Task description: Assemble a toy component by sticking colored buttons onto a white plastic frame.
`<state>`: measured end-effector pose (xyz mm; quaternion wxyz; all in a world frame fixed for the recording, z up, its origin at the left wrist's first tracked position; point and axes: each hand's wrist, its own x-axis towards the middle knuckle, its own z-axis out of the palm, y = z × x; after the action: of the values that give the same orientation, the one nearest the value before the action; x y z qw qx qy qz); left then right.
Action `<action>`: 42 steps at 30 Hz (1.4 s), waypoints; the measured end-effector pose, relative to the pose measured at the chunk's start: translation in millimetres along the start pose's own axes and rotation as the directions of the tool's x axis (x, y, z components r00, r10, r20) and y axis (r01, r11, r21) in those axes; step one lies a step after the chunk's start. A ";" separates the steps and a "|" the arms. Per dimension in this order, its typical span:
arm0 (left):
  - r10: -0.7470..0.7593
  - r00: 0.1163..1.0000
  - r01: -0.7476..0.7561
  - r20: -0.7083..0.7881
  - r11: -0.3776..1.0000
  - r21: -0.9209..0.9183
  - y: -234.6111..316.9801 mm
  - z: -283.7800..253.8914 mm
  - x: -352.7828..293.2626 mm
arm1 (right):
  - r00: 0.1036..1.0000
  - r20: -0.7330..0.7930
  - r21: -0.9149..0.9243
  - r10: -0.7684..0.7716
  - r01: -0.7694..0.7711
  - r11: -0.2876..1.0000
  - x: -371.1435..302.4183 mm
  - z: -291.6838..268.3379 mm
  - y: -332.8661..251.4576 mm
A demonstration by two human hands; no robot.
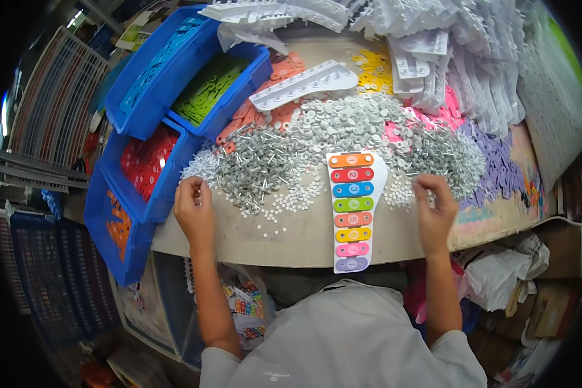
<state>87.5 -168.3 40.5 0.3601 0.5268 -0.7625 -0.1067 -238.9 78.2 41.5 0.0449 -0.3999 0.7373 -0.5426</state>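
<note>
Colours on the toy: a white plastic xylophone base with eight coloured bars (352, 218) lies at the near edge of the beige desk (284, 242), purple bar nearest, orange bar farthest.
Long axis: the base runs near to far, narrow end overhanging the near edge slightly, wide end touching the heap of fasteners.
Side of the hands: the base lies between them, to the right of the left hand (194, 207) and to the left of the right hand (435, 208); the right hand is the nearer of the two.
Left hand: curled at the left fringe of the heap, fingertips pinched together; whether a piece is held I cannot tell.
Right hand: palm down, fingers bent onto the right fringe of the heap, seemingly picking at small parts; nothing clearly gripped.
Heap: grey metal screws and small white plastic washers (342, 139) spread across the middle of the desk, just beyond both hands.
Far left: blue plastic bins (174, 77) holding sorted blue, green, red and orange bars.
Far middle: one bare white base (304, 84) lying crosswise on loose orange bars.
Far right: stacked white bases (446, 52), with pink and purple bars beneath.
</note>
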 end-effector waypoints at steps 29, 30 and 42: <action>0.145 0.567 0.747 0.811 0.324 -0.580 120.3 83.4 -23.6 | 0.831 0.374 -0.262 0.412 -0.332 0.906 45.2 44.4 -13.4; 0.148 0.567 0.746 0.810 0.325 -0.581 118.9 89.0 -22.0 | 0.832 0.372 -0.261 0.411 -0.331 0.907 45.0 45.2 -8.4; 0.101 0.468 0.735 0.878 0.507 -0.450 120.7 106.0 -18.8 | 0.738 0.529 -0.094 0.418 -0.439 0.894 51.0 42.4 20.6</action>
<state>-66.9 -123.7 21.7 0.1187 0.3395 -0.5641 -0.7433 -263.4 15.1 25.8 0.3801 -0.3540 0.7566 -0.3972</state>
